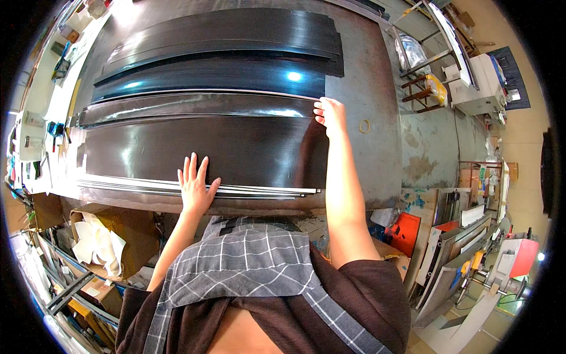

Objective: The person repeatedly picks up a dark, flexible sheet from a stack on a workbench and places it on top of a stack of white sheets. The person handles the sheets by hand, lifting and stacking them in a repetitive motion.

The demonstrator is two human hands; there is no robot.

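My left hand (196, 184) rests with fingers spread on the front part of a wide, glossy dark sheet (247, 147). Beneath its palm runs a bundle of thin white and black strips (130, 183) along the table's near edge. My right hand (331, 115) is closed at the right end of a long, narrow, shiny dark strip (194, 110), its fingers curled over that end. The strip lies across the table along the far side of the wide sheet. Beyond it are stacked more long dark panels (224, 38), with a bluish sheen.
A yellowish rubber band (364, 126) lies on the grey table (371, 76) to the right. An open cardboard box (135, 236) with white paper stands below at the left. At the right are a metal rack (421, 65), leaning boards (436, 253) and a red-and-grey machine (513, 259).
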